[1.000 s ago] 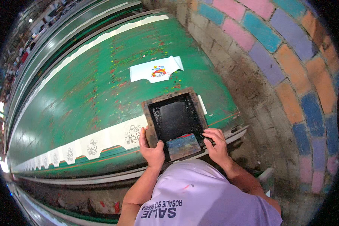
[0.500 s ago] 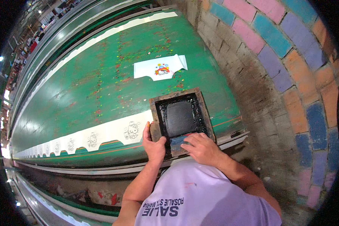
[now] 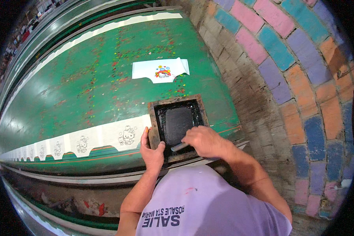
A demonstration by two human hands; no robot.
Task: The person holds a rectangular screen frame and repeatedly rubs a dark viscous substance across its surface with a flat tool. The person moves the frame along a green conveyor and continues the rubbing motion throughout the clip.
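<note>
A wooden-framed printing screen [image 3: 176, 98], black with ink inside, lies at the near edge of the green table [image 3: 67, 98]. My left hand [image 3: 152, 153] grips the frame's left side, thumb and fingers around it. My right hand [image 3: 204, 139] is closed on a squeegee [image 3: 179, 147] in the lower part of the screen; much of the squeegee is hidden by the hand. Left of the screen runs a row of white cut pieces [image 3: 104, 135] with black line drawings of cartoon figures. Above the screen lies a white piece with a colourful cartoon print [image 3: 145, 69].
A white strip [image 3: 114, 21] runs along the table's far edge, with further long tables [image 3: 47, 27] beyond it. At the right are a worn concrete walkway [image 3: 244, 102] and a wall of painted blocks [image 3: 295, 78]. A lower ledge [image 3: 67, 208] shows at bottom left.
My right hand has come from the frame's right side onto the squeegee, which lay flat in the screen and is now gripped and tilted up. My left hand stays on the frame.
</note>
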